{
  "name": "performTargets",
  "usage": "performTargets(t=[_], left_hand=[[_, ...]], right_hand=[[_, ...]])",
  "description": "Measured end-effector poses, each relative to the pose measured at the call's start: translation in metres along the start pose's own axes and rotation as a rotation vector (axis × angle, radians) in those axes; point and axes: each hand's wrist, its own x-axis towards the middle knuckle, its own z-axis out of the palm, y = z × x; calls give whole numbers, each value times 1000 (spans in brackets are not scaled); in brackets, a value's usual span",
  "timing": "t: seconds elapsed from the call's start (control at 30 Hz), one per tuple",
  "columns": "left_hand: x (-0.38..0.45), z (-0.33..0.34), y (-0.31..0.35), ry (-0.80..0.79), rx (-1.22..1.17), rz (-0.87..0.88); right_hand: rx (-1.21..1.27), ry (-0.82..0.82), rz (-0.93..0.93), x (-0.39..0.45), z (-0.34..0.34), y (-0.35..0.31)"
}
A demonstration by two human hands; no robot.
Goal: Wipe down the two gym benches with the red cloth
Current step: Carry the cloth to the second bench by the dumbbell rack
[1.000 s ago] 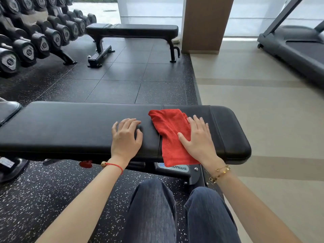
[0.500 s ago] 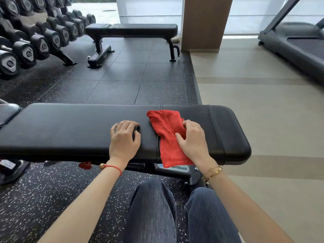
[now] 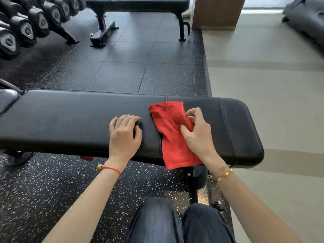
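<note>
The right hand (image 3: 198,135), which lay flat on the red terry cloth (image 3: 172,135) a second ago, has curled its fingers and now bunches the fabric between thumb and fingertips, while the view has dipped so the maker's label under the seat is hidden and no writing can be read. The cloth lies across the near black padded vinyl bench (image 3: 70,120), its long axis crosswise to the bench, one end hanging over the front edge. The left hand (image 3: 124,135) rests on the pad just beside it, fingers loosely bent, holding nothing. A second black flat bench (image 3: 138,4) stands well apart, beside a rack of black dumbbells (image 3: 26,30).
</note>
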Motion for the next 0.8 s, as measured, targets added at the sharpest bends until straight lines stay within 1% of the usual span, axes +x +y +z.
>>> performTargets(t=[0.13, 0.27, 0.37, 0.53, 0.7, 0.8], left_hand=[[1, -34, 22, -63, -32, -82], [1, -97, 54, -175, -79, -122], [5, -161, 85, -253, -130, -206], [17, -279, 144, -307, -157, -276], [40, -394, 195, -356, -168, -277], [55, -449, 218, -386, -178, -255]], right_hand=[[108, -72, 190, 3, -19, -26], [157, -124, 282, -8, -49, -68], [179, -127, 365, -23, -85, -112], [224, -124, 466, -52, -163, -205], [294, -81, 537, -75, -245, -303], [321, -30, 555, -85, -285, -354]])
